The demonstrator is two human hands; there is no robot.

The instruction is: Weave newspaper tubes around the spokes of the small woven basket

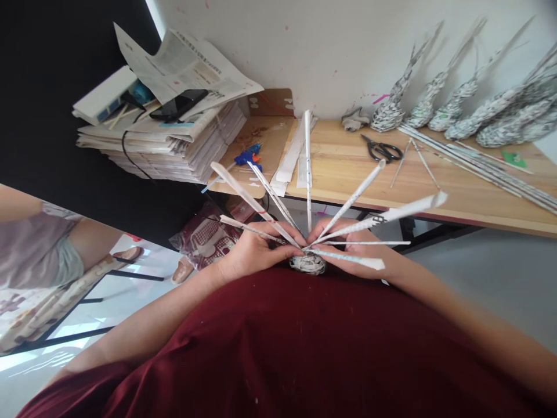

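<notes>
Against the maroon shirt, a small round woven newspaper piece (308,263) sits between my hands. Several rolled paper tubes (308,168) fan out from its top, up and to both sides. My left hand (265,247) is closed on the piece's left side, thumb and fingers pinching at the base of the tubes. On the other side my right hand (348,247) is closed too, its fingers near the base of the tubes and partly hidden behind them. The underside of the woven piece is hidden.
Black scissors (381,150), long paper tubes (483,162) and finished woven gourd shapes (389,111) lie on the wooden table (343,174). A blue glue gun (248,157) rests near stacked newspapers (174,145). Another person (56,244) sits at left.
</notes>
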